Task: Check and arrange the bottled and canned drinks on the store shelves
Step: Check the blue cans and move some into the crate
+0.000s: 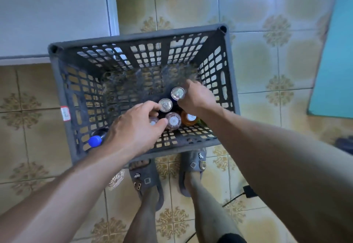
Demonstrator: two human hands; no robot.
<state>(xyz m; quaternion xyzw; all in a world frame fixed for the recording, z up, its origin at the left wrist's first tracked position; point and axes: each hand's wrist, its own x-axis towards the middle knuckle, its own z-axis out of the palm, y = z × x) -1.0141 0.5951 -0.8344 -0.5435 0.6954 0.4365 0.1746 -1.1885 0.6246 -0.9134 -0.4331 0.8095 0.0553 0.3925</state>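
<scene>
Standing in the near right part of a grey plastic crate [133,37] on the tiled floor [257,61], a cluster of bottles [172,121] is reached by both hands: one clear-capped bottle [177,93] is gripped by the right hand [196,97], while the left hand [133,128] is held half-curled over the others, its grip not discernible.

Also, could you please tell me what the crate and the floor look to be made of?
The crate looks like moulded grey plastic, matte and dusty, judging by its gridded walls. The floor seems glazed ceramic tile: glossy reflections, grout lines, printed motifs.
</scene>
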